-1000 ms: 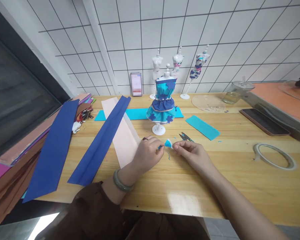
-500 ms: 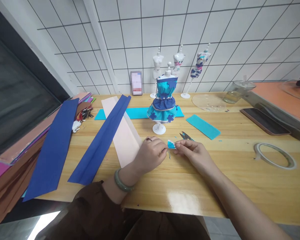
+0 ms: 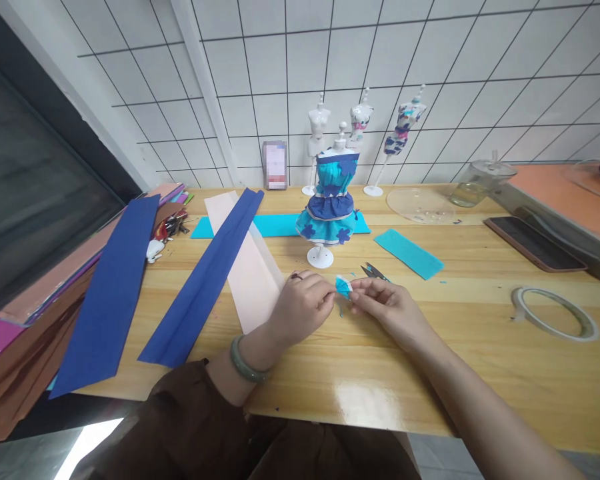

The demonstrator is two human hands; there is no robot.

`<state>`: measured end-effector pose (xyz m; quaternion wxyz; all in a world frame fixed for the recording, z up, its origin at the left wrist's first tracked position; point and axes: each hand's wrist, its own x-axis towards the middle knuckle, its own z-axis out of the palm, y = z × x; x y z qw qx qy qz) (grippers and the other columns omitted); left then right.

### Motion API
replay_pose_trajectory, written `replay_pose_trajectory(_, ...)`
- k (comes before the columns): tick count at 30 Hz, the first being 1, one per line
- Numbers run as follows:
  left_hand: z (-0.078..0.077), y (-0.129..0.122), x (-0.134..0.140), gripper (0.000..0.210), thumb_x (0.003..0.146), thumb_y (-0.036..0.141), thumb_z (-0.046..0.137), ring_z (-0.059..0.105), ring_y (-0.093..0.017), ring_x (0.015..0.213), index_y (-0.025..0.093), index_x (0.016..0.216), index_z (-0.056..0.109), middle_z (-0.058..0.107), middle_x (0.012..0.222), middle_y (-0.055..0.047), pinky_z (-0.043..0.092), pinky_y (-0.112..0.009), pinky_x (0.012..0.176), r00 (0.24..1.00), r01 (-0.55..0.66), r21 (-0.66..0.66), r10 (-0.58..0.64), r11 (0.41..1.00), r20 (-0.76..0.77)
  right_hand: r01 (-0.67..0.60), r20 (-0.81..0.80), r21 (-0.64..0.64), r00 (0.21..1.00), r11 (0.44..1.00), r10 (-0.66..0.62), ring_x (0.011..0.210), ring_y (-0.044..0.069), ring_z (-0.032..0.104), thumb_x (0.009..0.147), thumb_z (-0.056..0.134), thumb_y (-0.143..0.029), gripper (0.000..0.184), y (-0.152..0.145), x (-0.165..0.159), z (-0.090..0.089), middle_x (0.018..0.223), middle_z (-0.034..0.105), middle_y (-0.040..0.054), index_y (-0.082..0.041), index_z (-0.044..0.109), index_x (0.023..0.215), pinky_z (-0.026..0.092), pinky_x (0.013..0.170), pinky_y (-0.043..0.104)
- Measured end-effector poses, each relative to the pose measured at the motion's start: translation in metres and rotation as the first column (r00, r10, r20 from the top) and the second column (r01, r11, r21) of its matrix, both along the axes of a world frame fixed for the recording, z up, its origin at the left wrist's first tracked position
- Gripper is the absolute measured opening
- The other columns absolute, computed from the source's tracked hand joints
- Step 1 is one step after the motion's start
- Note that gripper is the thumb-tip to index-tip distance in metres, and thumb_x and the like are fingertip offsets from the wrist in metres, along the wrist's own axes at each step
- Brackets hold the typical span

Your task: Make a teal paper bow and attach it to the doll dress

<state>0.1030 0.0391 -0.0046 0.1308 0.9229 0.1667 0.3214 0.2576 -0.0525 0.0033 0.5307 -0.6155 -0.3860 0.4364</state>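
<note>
A small pleated piece of turquoise crepe paper [image 3: 343, 287] with a white edge is pinched between my two hands, above the table. My left hand [image 3: 303, 303], with a ring and a green bangle at the wrist, grips its left side between thumb and finger. On its right side, the thumb and fingertips of my right hand [image 3: 387, 307] hold it. Just beyond my right fingers lie small scissors [image 3: 375, 272]. Behind my hands stands a miniature dress form [image 3: 320, 257] wearing a blue and turquoise paper dress [image 3: 331, 207].
Dark blue strips [image 3: 203, 280], a pale pink strip [image 3: 253, 293] and a turquoise rectangle [image 3: 409, 253] lie on the table. A tape roll [image 3: 583, 331] and a dark phone [image 3: 535, 245] are to the right. Near the wall stand a lit phone [image 3: 275, 165] and more dress forms [image 3: 400, 130].
The pleated turquoise piece has been turned and folded together a little between my fingers. Both hands stay almost in place; the view has shifted slightly.
</note>
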Motion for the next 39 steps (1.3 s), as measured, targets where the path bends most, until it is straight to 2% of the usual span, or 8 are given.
replay_pose_trajectory(4, 0.0013, 0.0008, -0.0003, 0.012, 0.079, 0.013, 0.048, 0.055, -0.017, 0.078, 0.017, 0.078, 0.060, 0.063, 0.076, -0.004, 0.040, -0.032, 0.073, 1.000, -0.015, -0.014, 0.015, 1.000, 0.024, -0.048, -0.014, 0.027, 0.999, 0.998, 0.049, 0.060, 0.011, 0.058, 0.066, 0.070, -0.039, 0.033, -0.0014, 0.0011, -0.0019, 0.080, 0.066, 0.0033, -0.017, 0.062, 0.090, 0.048, 0.063, 0.027)
replay_pose_trajectory(9, 0.0020, 0.0011, -0.0002, 0.013, 0.081, 0.015, 0.046, 0.054, -0.016, 0.077, 0.017, 0.077, 0.059, 0.062, 0.074, -0.003, 0.040, -0.032, 0.073, 1.000, -0.021, 0.011, 0.021, 1.000, 0.015, 0.024, -0.026, 0.030, 0.999, 0.999, -0.023, 0.064, 0.013, 0.057, 0.072, 0.064, -0.044, 0.033, -0.0021, 0.0053, -0.0054, 0.072, 0.064, 0.0028, -0.017, 0.063, 0.092, 0.045, 0.062, 0.026)
replay_pose_trajectory(16, -0.0014, 0.0002, 0.0000, 0.014, 0.083, 0.017, 0.044, 0.053, -0.017, 0.081, 0.017, 0.081, 0.059, 0.062, 0.079, -0.003, 0.038, -0.033, 0.077, 1.000, 0.018, 0.037, -0.018, 0.999, -0.015, -0.024, 0.043, 0.001, 0.999, 1.000, 0.024, 0.060, 0.011, 0.051, 0.073, 0.062, -0.046, 0.030, -0.0008, 0.0043, -0.0040, 0.065, 0.060, 0.0009, -0.016, 0.063, 0.073, 0.040, 0.060, 0.024)
replay_pose_trajectory(25, 0.0001, -0.0017, 0.0006, 0.016, 0.083, 0.016, 0.045, 0.053, -0.016, 0.082, 0.018, 0.082, 0.061, 0.062, 0.082, -0.004, 0.038, -0.032, 0.074, 0.987, 0.134, 0.078, -0.126, 0.988, -0.095, -0.015, 0.122, -0.026, 0.992, 1.000, 0.018, 0.052, 0.011, 0.049, 0.069, 0.063, -0.051, 0.035, -0.0016, 0.0027, -0.0038, 0.056, 0.058, -0.0004, -0.016, 0.062, 0.070, 0.040, 0.055, 0.025)
replay_pose_trajectory(33, -0.0033, 0.0015, 0.0002, 0.015, 0.082, 0.015, 0.045, 0.054, -0.017, 0.083, 0.017, 0.084, 0.060, 0.063, 0.081, -0.004, 0.039, -0.032, 0.076, 0.997, 0.065, -0.027, -0.065, 0.998, -0.035, 0.024, -0.025, 0.029, 0.999, 0.999, -0.023, 0.066, 0.014, 0.057, 0.075, 0.060, -0.045, 0.031, -0.0013, 0.0059, -0.0091, 0.075, 0.062, 0.0041, -0.017, 0.062, 0.087, 0.047, 0.063, 0.028)
replay_pose_trajectory(35, -0.0044, 0.0024, 0.0001, 0.015, 0.080, 0.014, 0.046, 0.054, -0.018, 0.084, 0.017, 0.084, 0.060, 0.062, 0.081, -0.005, 0.040, -0.033, 0.076, 0.998, 0.051, -0.045, -0.052, 0.998, -0.034, 0.036, 0.055, 0.073, 0.998, 0.997, -0.040, 0.074, 0.017, 0.059, 0.074, 0.062, -0.043, 0.037, -0.0017, 0.0045, -0.0098, 0.088, 0.062, 0.0066, -0.018, 0.058, 0.100, 0.049, 0.068, 0.032)
replay_pose_trajectory(37, -0.0053, 0.0025, 0.0003, 0.014, 0.080, 0.014, 0.046, 0.054, -0.018, 0.085, 0.017, 0.083, 0.060, 0.062, 0.081, -0.005, 0.039, -0.033, 0.076, 0.997, 0.050, -0.042, -0.052, 0.998, -0.048, -0.021, 0.266, 0.183, 0.963, 0.983, -0.029, 0.085, 0.019, 0.059, 0.073, 0.063, -0.039, 0.043, -0.0027, 0.0018, -0.0101, 0.102, 0.059, 0.0086, -0.021, 0.052, 0.111, 0.048, 0.077, 0.037)
replay_pose_trajectory(39, -0.0057, 0.0020, 0.0006, 0.013, 0.080, 0.015, 0.046, 0.054, -0.018, 0.084, 0.017, 0.081, 0.059, 0.062, 0.081, -0.005, 0.039, -0.033, 0.076, 0.995, 0.061, -0.029, -0.064, 0.998, -0.081, -0.164, 0.530, 0.271, 0.848, 0.948, -0.004, 0.101, 0.023, 0.054, 0.075, 0.061, -0.033, 0.044, -0.0040, -0.0015, -0.0100, 0.112, 0.053, 0.0096, -0.023, 0.050, 0.116, 0.043, 0.088, 0.041)
